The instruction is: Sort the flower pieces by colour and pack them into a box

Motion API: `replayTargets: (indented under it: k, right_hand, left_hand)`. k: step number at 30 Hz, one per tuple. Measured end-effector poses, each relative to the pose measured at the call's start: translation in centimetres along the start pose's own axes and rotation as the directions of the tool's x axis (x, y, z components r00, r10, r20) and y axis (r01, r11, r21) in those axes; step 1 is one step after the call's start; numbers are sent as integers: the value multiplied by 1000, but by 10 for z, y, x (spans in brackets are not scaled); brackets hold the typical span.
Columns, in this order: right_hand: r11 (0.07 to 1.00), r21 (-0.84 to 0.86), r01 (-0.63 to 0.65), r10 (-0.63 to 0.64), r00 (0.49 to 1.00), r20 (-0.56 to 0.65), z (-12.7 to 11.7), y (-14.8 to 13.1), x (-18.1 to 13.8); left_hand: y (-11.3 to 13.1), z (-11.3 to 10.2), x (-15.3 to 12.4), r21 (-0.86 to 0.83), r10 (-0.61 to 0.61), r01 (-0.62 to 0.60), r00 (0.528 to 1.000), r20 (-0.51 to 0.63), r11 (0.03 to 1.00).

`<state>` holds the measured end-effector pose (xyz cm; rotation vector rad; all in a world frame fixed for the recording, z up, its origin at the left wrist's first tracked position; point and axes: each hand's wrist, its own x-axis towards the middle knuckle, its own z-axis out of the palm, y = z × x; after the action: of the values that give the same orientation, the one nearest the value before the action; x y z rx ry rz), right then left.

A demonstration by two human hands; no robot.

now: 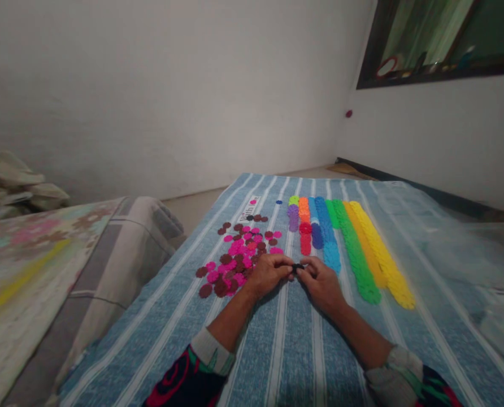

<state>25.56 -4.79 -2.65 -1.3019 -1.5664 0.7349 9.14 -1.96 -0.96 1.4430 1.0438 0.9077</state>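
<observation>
Between the fingertips of both hands are small black scalloped discs [298, 267], pinched from either side; how many there are I cannot make out. My left hand [271, 271] is closed on their left side, beside a loose scatter of pink and brown scalloped discs [235, 263]. From the right, my right hand [322, 281] grips the same black pieces. Just beyond it lie overlapping rows of discs: red [305, 243], blue [326, 226], green [357, 260], orange [368, 249] and yellow [390, 265].
A blue striped cloth [243, 367] covers the work surface. Clear plastic bags [481, 254] lie along its right side. At the left stands another surface with a flowered cover [31, 249]. White walls and a dark-framed window [438, 39] are behind.
</observation>
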Motion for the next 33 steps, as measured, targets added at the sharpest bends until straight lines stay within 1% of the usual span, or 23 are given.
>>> replayTargets:
  k: [6, 9, 11, 12, 14, 16, 18, 21, 24, 26, 28, 30, 33]
  right_hand:
    - [1000, -2, 11, -11, 998, 68, -2, 1, -1]
    - [1000, 2, 1, -1, 996, 87, -3, 4, -2]
    - [1000, 1, -8, 8, 996, 88, -3, 5, -3]
    - [1000, -1, -11, 11, 996, 87, -3, 6, -3]
    - [1000, 0, -12, 12, 996, 88, -3, 7, -3]
    - [1000, -2, -4, 5, 996, 92, -3, 8, -3]
    - [1000, -6, 4, -3, 996, 92, -3, 8, -3]
    - [1000, -12, 14, -13, 997, 79, -4, 7, -3]
    - [1000, -26, 11, -9, 997, 78, -4, 5, -4]
    - [999, -36, -1, 4, 997, 81, -5, 5, -5]
    - [999, -37, -7, 10, 996, 87, -5, 5, -5]
    - [999, -37, -7, 10, 996, 93, -5, 5, -5]
    - [999, -37, -8, 11, 996, 90, -4, 6, -5]
  left_hand:
    - [-1, 5, -3, 31, 9, -9, 1000, 5, 999]
    - [2, -1, -2, 177, 63, -60, 998, -11, 982]
    - [6, -15, -2, 312, 100, -80, 994, -49, 947]
    - [9, -25, -3, 360, 90, -61, 994, -64, 931]
    - [14, -49, -7, 352, -18, 57, 993, -114, 934]
    - [16, -72, -13, 322, -142, 185, 978, -155, 928]
    - [16, -88, -17, 316, -190, 260, 953, -237, 912]
    - [14, -99, -19, 306, -176, 303, 908, -380, 903]
    - [13, -102, -19, 268, -119, 264, 882, -457, 927]
    - [14, -104, -21, 259, -96, 231, 890, -446, 938]
    - [16, -108, -24, 304, -119, 239, 923, -365, 922]
    - [17, -110, -27, 415, -153, 254, 953, -262, 874]
    - [18, -110, -29, 604, -140, 213, 976, -167, 768]
